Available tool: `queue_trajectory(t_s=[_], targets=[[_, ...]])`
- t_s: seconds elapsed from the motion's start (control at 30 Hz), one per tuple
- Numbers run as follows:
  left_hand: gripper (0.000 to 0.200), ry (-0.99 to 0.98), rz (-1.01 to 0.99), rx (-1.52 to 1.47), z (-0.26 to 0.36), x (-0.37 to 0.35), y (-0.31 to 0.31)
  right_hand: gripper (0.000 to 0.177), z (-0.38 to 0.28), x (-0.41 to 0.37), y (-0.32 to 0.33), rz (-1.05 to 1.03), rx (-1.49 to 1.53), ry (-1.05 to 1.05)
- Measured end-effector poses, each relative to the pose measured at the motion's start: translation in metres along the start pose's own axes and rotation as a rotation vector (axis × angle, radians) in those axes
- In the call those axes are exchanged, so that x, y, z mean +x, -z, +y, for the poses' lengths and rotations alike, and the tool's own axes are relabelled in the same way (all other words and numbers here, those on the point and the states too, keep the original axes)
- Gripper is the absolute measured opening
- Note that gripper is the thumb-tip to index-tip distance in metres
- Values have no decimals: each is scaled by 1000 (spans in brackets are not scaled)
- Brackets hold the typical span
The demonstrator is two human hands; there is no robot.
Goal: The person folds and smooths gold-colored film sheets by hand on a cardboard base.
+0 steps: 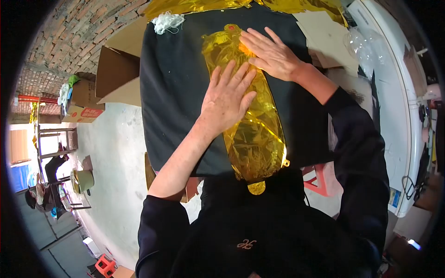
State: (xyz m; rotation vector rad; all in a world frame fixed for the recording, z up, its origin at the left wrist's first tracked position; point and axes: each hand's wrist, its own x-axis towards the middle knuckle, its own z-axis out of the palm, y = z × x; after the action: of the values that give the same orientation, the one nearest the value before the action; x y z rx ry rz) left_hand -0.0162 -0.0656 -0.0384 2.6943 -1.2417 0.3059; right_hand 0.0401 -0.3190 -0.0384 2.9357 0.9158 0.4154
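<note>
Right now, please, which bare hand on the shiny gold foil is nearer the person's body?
The left hand; the right hand is farther up, by the bright orange patch.

Shows glossy, creased, foil-like finish on gold sheet (pixel 255 155); matt black cloth (pixel 174 88); rough brick wall (pixel 76 39); matt cardboard box (pixel 118 76).

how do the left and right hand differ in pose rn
The left hand is lower on the gold foil, fingers pointing up the picture; the right hand is higher, at the foil's right edge, fingers angled up-left. More bare forearm shows behind the left hand than the right. Both are open, palm down.
</note>
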Motion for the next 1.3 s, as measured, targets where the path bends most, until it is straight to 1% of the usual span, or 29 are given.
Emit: queue_trajectory(t_s=[0.03, 0.13, 0.17, 0.23, 0.33, 0.43, 0.47, 0.6, 0.7, 0.73, 0.83, 0.93, 1.03, 1.13, 1.23, 1.3], targets=[[61, 0, 8, 0, -1, 0, -1, 66, -4, -10, 12, 54, -4, 28], [60, 1, 30, 8, -1, 0, -5, 65, -36, -55, 55, 14, 108, 127], [60, -2, 33, -1, -1, -1, -5, 71, -48, -72, 67, -30, 187, 136], [60, -9, 45, -10, -3, -1, -6, 82, -64, -112, 77, -16, 367, 217], [59, -5, 48, -10, -4, 0, -8, 96, -96, -154, 101, -253, 421, 144], [59, -10, 54, -40, -4, 0, -8, 98, -111, -175, 105, -262, 420, 59], [59, -11, 57, -54, -5, 0, -8, 100, -114, -181, 101, -222, 423, 38], [59, -12, 36, -55, -6, 1, -8, 102, -131, -186, 104, -165, 478, 14], [60, -11, 30, -65, -7, 1, -9, 103, -143, -184, 101, -108, 474, 48], [60, -8, 23, -73, -7, 1, -9, 96, -147, -181, 98, -74, 485, 26], [61, 3, 0, -89, -7, 1, -9, 84, -146, -170, 95, 3, 555, -24], [61, 15, -40, -59, -8, 1, -8, 74, -135, -163, 76, 136, 483, 23], [61, 4, -37, -83, -9, 1, -8, 60, -130, -155, 85, 123, 482, 11], [61, -4, -34, -107, -10, 1, -8, 46, -130, -143, 74, 225, 383, 25], [62, -14, -34, -108, -11, 0, -9, 39, -127, -126, 80, 224, 319, 49], [63, -11, -43, -124, -11, 0, -8, 36, -125, -117, 73, 226, 363, 37]])
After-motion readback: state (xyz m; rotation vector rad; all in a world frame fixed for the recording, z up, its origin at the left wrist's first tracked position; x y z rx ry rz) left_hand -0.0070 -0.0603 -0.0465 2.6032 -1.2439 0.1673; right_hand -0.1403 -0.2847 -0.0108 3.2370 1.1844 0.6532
